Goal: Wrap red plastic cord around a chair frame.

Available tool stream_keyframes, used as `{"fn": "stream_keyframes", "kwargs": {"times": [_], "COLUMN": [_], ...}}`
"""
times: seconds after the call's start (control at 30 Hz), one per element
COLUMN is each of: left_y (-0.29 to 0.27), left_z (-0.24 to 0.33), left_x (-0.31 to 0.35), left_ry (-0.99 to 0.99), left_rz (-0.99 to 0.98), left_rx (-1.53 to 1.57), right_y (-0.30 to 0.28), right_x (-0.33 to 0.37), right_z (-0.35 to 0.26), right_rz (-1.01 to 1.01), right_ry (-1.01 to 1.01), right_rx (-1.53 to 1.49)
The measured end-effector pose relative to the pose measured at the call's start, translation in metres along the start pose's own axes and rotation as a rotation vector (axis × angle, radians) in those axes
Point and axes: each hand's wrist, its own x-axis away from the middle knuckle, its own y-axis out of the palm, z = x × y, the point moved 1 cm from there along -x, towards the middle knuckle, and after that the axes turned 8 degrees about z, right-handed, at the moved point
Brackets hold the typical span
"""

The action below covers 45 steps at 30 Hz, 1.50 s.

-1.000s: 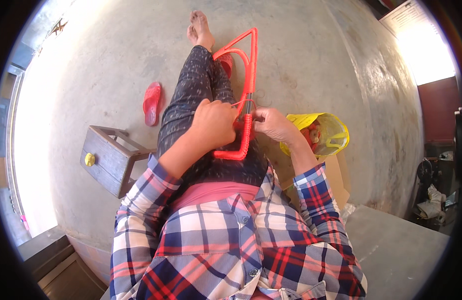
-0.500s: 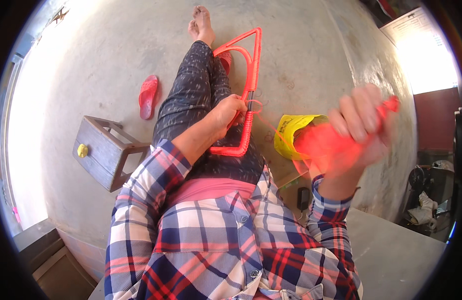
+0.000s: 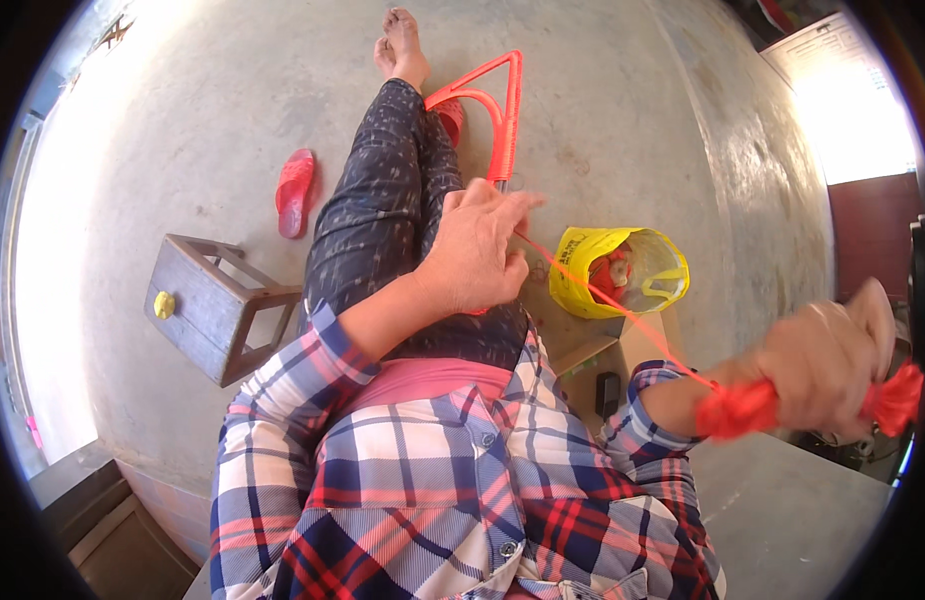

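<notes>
Cord bundle [image 3: 737, 412], red, clenched in right hand [image 3: 817, 370]: fingers wrapped round its middle, ends sticking out both sides, motion blur. Right arm out wide, close to right rim of view. Left hand [image 3: 477, 240] over red-wrapped frame [image 3: 509, 125], back of hand up, fingers part bent, tips blurred, thumb apart from them; grip on frame or strand: cannot tell, hand in the way. Strand [image 3: 622, 312] running straight from beside left hand to bundle, across yellow container [image 3: 574, 285] in view.

Frame location: at lap, reaching forward beside lower legs, angled corner at far end. Short dark stretch just beyond left hand, near end mostly hidden.

Edges, left: wooden stool [image 3: 207, 310] near left forearm, yellow lump [image 3: 163, 305] on top; red slipper [image 3: 295, 193] farther forward. Right: container with red stuff inside, cardboard box [image 3: 637, 350] just beside it, grey slab [image 3: 782, 500] near right forearm.

Room: wide gap between hands, strand across it; concrete floor [image 3: 612, 120] ahead and right of frame.
</notes>
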Motion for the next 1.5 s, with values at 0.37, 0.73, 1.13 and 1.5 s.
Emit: {"fn": "stream_keyframes", "kwargs": {"times": [0.37, 0.73, 1.13, 1.5], "left_y": [0.006, -0.02, 0.042, -0.002], "left_z": [-0.046, -0.016, -0.065, -0.002], "left_x": [0.021, -0.032, 0.013, 0.017], "left_ry": [-0.676, -1.251, -1.271, -0.078], "left_rz": [-0.541, -0.452, -0.404, -0.063], "left_rx": [0.149, 1.316, 0.986, 0.285], "right_y": [-0.197, -0.181, -0.045, -0.141], "right_x": [0.074, 0.055, 0.075, 0.135], "right_z": [0.062, 0.068, -0.042, -0.019], "right_rz": [-0.142, 0.137, 0.403, 1.05], "right_ry": [0.81, 0.155, 0.159, 0.216], "right_rx": [2.112, 1.855, 0.698, 0.294]}}
